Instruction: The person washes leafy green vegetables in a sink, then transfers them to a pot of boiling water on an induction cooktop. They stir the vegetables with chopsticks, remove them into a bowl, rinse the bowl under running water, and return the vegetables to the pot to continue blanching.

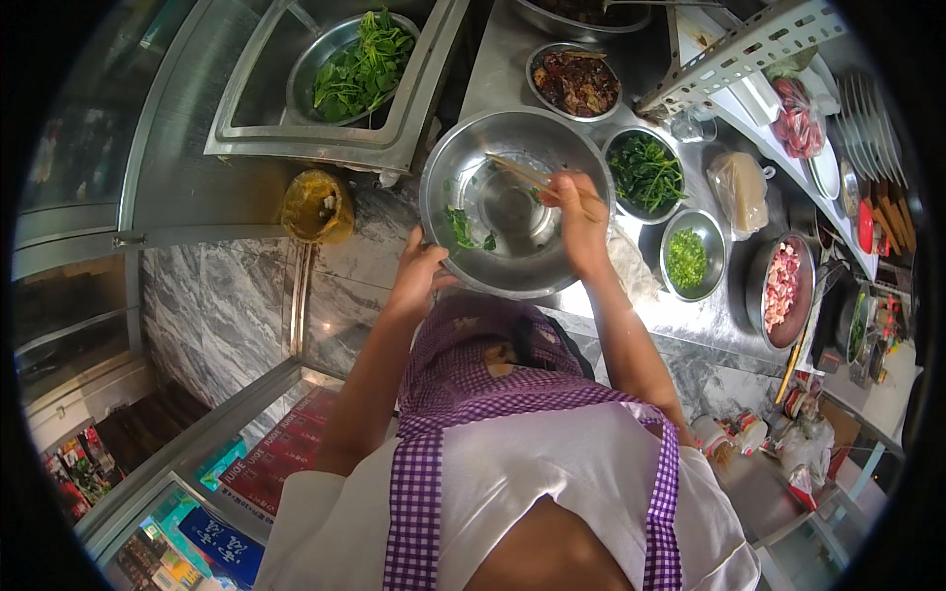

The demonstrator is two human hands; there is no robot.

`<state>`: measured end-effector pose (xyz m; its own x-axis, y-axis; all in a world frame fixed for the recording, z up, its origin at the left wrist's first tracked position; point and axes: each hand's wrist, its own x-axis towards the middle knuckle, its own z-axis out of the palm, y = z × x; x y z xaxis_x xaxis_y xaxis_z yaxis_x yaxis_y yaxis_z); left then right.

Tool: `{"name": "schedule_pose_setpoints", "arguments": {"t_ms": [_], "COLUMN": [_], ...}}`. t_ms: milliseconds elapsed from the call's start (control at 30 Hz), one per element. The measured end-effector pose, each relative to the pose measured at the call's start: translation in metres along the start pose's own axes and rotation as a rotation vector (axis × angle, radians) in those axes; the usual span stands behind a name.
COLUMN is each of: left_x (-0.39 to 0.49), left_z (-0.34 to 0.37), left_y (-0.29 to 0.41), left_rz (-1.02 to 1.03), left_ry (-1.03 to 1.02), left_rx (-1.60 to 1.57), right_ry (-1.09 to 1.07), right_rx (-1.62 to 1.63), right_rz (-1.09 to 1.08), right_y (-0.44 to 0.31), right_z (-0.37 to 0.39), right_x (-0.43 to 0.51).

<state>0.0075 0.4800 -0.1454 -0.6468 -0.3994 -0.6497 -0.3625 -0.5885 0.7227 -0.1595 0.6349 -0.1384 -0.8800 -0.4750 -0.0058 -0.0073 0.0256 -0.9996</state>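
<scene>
A large stainless steel bowl [510, 273] stands in front of me at the counter's edge, with a few green leaves [467, 227] on its inner wall. My left hand [425, 272] grips its rim at the lower left, the thumb near the edge. Above the bowl, my right hand [579, 218] holds a pair of wooden chopsticks [521, 170], their tips over the bowl's inside. A bowl of dark green cooked greens [645, 173] sits just right of the big bowl, and a smaller bowl of chopped scallions [686, 258] is below that. A whitish cloth [633, 270] lies beside my right wrist.
Leafy greens [366, 66] fill a metal bowl inside a steel frame at upper left. Behind the big bowl is a bowl of dried chilies and spices [578, 83]. Diced meat [782, 288] is in a pan at right. A perforated metal shelf post [746, 59] rises at upper right.
</scene>
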Motion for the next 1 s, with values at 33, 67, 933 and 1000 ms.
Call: {"name": "schedule_pose_setpoints", "arguments": {"t_ms": [33, 67, 933, 1000], "left_x": [0.002, 0.005, 0.030, 0.028], "left_z": [0.000, 0.001, -0.007, -0.007], "left_y": [0.002, 0.005, 0.029, 0.037], "left_rz": [0.024, 0.003, -0.255, -0.239], "left_ry": [-0.059, -0.088, -0.374, -0.413], "left_rx": [-0.003, 0.000, -0.157, -0.149], "right_ry": [-0.063, -0.172, 0.105, -0.101], "right_rx": [0.005, 0.027, -0.022, -0.097], "right_rz": [0.030, -0.011, 0.245, 0.332], "right_y": [0.001, 0.000, -0.066, -0.063], "right_z": [0.002, 0.000, -0.022, -0.033], "right_x": [0.001, 0.002, -0.035, -0.027]}}
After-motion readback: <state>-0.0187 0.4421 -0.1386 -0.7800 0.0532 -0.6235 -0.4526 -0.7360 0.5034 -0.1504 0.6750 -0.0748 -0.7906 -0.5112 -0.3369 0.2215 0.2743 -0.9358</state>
